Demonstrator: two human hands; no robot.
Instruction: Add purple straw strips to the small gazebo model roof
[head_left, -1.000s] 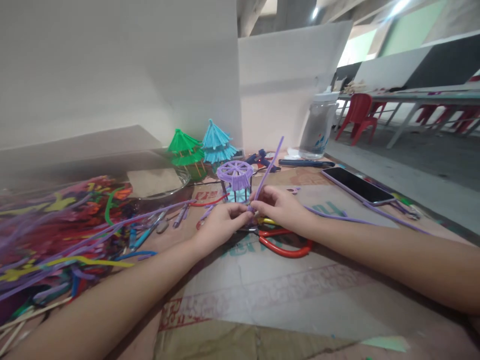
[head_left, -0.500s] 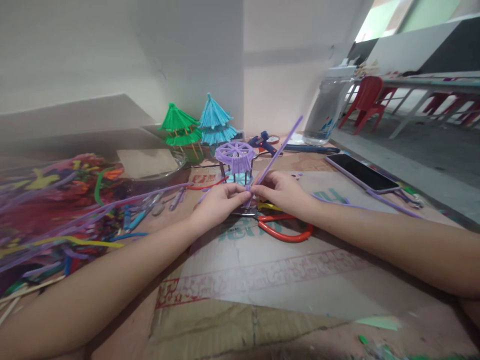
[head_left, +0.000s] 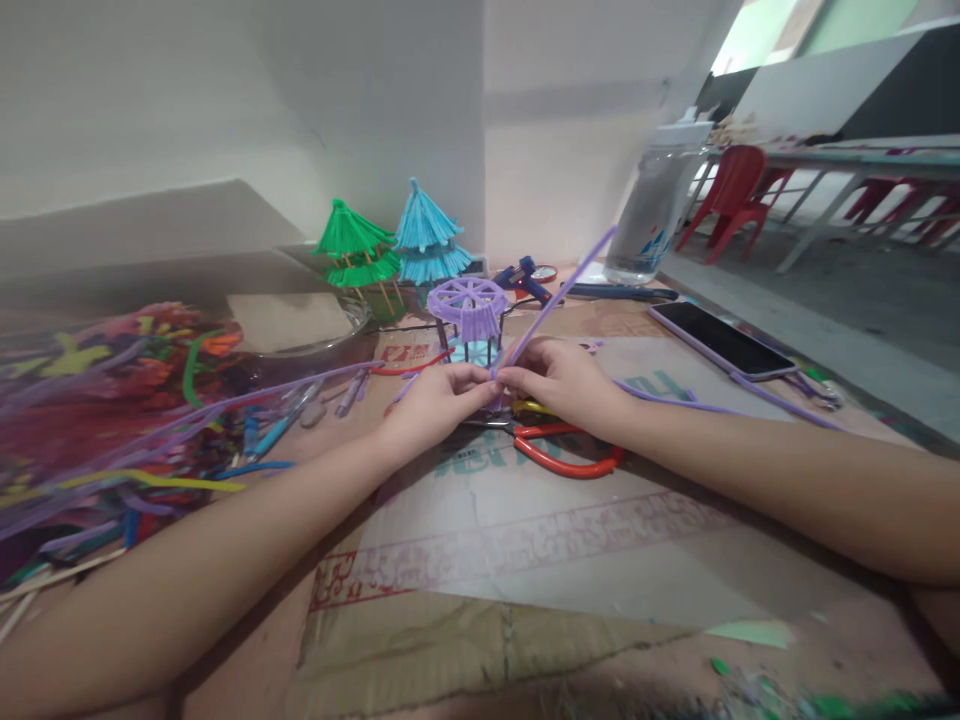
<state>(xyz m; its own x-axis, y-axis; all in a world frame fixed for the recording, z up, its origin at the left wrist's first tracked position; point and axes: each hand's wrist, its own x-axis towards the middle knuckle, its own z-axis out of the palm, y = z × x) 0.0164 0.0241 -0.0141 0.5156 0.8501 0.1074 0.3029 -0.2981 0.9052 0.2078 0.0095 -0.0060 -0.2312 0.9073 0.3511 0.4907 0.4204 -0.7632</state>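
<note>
Both hands meet over the middle of the board, fingertips nearly touching. A purple pipe cleaner (head_left: 568, 283) slants up and to the right from my fingers. My right hand (head_left: 564, 383) is closed on it, thumb against fingers. My left hand (head_left: 450, 400) pinches its lower end. Just behind the hands stands a small pavilion-like model (head_left: 466, 300), with a purple wheel-shaped top on dark posts over a light blue base. Beneath my hands lie scissors with red handles (head_left: 570, 465), their blades partly covered. A yellow piece (head_left: 531, 407) shows under my right hand.
Green (head_left: 356, 240) and blue (head_left: 430, 240) tiered-roof models stand behind, near a blue glue gun (head_left: 525, 278). A large water bottle (head_left: 651, 215) and a phone (head_left: 720, 340) are on the right. Mixed pipe cleaners (head_left: 112, 400) pile up at left. Cardboard (head_left: 420, 650) covers the tabletop.
The purple pipe cleaner's free end has tipped slightly to the right and leans lower. Both hands stay pinched together in nearly the same place. The whole view has shifted a little.
</note>
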